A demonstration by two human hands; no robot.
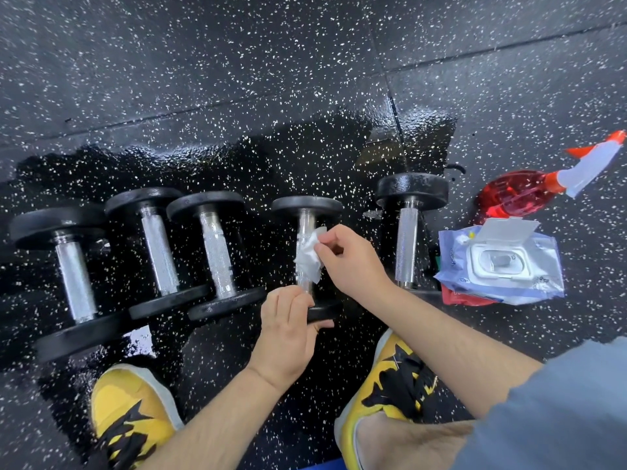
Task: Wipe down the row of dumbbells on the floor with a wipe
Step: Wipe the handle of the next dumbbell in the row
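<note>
Several black dumbbells with knurled silver handles lie in a row on the speckled black floor. My right hand [349, 259] pinches a crumpled white wipe [308, 257] against the handle of the fourth dumbbell from the left [307, 206]. My left hand [288, 329] grips that dumbbell's near plate, thumb over its edge. Three dumbbells lie to the left, the nearest of them [217, 252] just beside my left hand. One more dumbbell [407, 239] lies to the right.
An open pack of wipes [498, 262] lies right of the row, with a red spray bottle [529, 189] behind it. The floor [305, 154] under the dumbbells looks wet and glossy. My yellow and black shoes [132, 415] stand close in front of the row.
</note>
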